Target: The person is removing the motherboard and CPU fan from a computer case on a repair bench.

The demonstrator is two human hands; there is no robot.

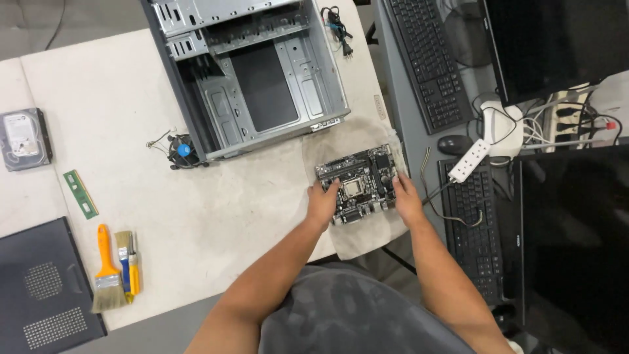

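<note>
Motherboard (359, 181): dark circuit board with a square silver socket near its middle, lying flat on a pale cloth (357, 239) at the right edge of the white table (196, 216), just in front of the open computer case (252, 72).

Left hand (322, 202): on the board's left edge, fingers curled over the rim and closed on it.

Right hand (406, 196): on the board's right edge, fingers laid against the rim and gripping it; how far they wrap beneath cannot be told.

Computer case: grey metal, side panel off, lying open side up, interior bare of boards, at the top centre of the table.

Cooler fan (182, 151): black with a blue hub, thin wires trailing, touching the case's lower left corner.

Memory stick (80, 194): green, narrow, lying well to the left of the fan.

Hard drive (24, 139): silver and black, near the table's left edge.

Brushes (116, 269): one orange-handled, one blue-and-yellow-handled, side by side, bristles toward the near edge.

Side panel (42, 288): dark, perforated, at the lower left corner.

Black cable (337, 26): coiled, beside the case's top right corner.

Adjoining grey desk to the right: two black keyboards (429, 62), a black mouse (454, 143), a white power strip (470, 160) with tangled leads, and dark monitors (550, 46).
</note>
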